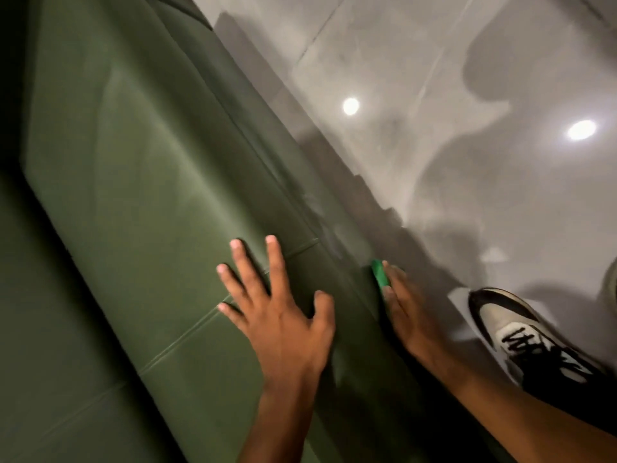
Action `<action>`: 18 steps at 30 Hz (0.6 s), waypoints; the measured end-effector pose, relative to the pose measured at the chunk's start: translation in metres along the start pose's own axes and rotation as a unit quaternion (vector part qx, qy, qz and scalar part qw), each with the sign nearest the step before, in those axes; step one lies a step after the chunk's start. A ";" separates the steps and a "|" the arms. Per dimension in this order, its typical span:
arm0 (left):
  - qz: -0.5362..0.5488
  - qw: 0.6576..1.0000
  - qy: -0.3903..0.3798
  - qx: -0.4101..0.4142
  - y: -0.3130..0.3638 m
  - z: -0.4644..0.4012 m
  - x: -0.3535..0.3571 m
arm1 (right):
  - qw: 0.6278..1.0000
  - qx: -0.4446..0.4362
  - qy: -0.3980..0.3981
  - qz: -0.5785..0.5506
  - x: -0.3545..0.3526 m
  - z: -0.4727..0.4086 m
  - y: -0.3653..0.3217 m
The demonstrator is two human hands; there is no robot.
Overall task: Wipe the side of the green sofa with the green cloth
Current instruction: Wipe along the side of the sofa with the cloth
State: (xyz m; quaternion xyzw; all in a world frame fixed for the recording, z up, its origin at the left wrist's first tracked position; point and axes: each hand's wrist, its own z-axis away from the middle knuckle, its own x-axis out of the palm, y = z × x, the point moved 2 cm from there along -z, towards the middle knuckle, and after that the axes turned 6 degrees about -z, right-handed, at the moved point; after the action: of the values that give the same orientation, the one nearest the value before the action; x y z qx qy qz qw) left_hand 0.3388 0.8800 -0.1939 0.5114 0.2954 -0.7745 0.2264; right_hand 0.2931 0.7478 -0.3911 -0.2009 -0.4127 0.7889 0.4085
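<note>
The left hand [277,305] is lying flat with fingers spread on the top edge of the green sofa [140,182], bracing. Over that edge, the right hand [405,312] is pressing the green cloth [380,275] flat against the sofa's side, so the wiping looks underway; next it needs a stroke along the panel. Only 1 strip of cloth is showing, and the side itself is steeply foreshortened and blurred.

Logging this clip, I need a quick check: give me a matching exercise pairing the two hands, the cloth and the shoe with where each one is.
Things:
1. left hand
2. right hand
3. green cloth
4. shoe

Places:
A. on the glossy floor
B. spread flat on top of the green sofa
C. down the sofa's side
D. under the right hand's fingers

Pairs: 1-B, 2-C, 3-D, 4-A
</note>
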 end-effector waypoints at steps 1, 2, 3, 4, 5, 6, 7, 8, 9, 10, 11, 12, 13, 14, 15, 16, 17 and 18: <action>0.006 1.000 -0.004 -0.003 0.003 0.001 -0.003 | 0.999 -0.028 -0.010 0.025 0.001 0.006 -0.006; 0.012 1.000 -0.010 -0.003 0.005 0.002 -0.004 | 0.996 -0.065 -0.019 0.052 -0.001 0.008 -0.012; 0.016 1.000 -0.015 -0.002 0.006 0.001 -0.004 | 0.991 -0.108 -0.034 0.075 -0.002 0.006 -0.018; 0.018 1.000 -0.015 -0.004 0.006 0.001 -0.003 | 0.983 -0.147 -0.053 0.095 -0.002 0.001 -0.025; 0.020 1.000 -0.013 -0.003 0.005 0.000 -0.001 | 0.976 -0.173 -0.070 0.110 -0.001 -0.009 -0.031; 0.020 1.000 -0.008 -0.001 0.004 0.000 0.001 | 0.971 -0.192 -0.080 0.122 0.000 -0.022 -0.037; 0.020 1.000 -0.002 0.001 0.002 0.000 0.002 | 0.966 -0.207 -0.085 0.130 0.002 -0.037 -0.043; 0.020 1.000 0.003 0.005 0.002 0.000 0.004 | 0.964 -0.215 -0.087 0.132 0.004 -0.051 -0.047; 0.021 1.000 0.008 0.009 0.001 0.000 0.005 | 0.965 -0.211 -0.090 0.127 0.005 -0.065 -0.050; 0.021 1.000 0.013 0.011 0.001 0.000 0.007 | 0.970 -0.196 -0.093 0.113 0.006 -0.077 -0.050; 0.020 1.000 0.017 0.010 0.000 -0.001 0.008 | 0.977 -0.170 -0.090 0.089 0.006 -0.088 -0.047; 0.018 1.000 0.017 0.007 -0.001 -0.001 0.009 | 0.986 -0.131 -0.077 0.062 0.006 -0.095 -0.042; 0.015 1.000 0.017 0.005 -0.002 -0.001 0.010 | 0.994 -0.084 -0.058 0.041 0.004 -0.098 -0.035; 0.014 1.000 0.017 0.006 -0.002 -0.001 0.009 | 0.998 -0.039 -0.042 0.028 0.001 -0.097 -0.028; 0.015 1.000 0.015 0.007 -0.002 0.000 0.008 | 0.999 -0.003 -0.037 0.023 -0.002 -0.089 -0.023; 0.018 1.000 0.013 0.006 -0.001 0.000 0.007 | 0.999 0.020 -0.041 0.023 -0.003 -0.078 -0.020; 0.019 1.000 0.010 0.004 0.000 0.000 0.006 | 0.998 0.033 -0.047 0.024 -0.002 -0.064 -0.021; 0.018 1.000 0.007 0.000 0.001 0.000 0.006 | 0.997 0.038 -0.054 0.028 -0.002 -0.048 -0.026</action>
State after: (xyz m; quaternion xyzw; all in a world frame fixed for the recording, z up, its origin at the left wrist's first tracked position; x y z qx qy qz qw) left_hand 0.3369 0.8791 -0.1992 0.5224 0.2873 -0.7667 0.2382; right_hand 0.3381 0.7782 -0.3976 -0.1542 -0.3981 0.8249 0.3706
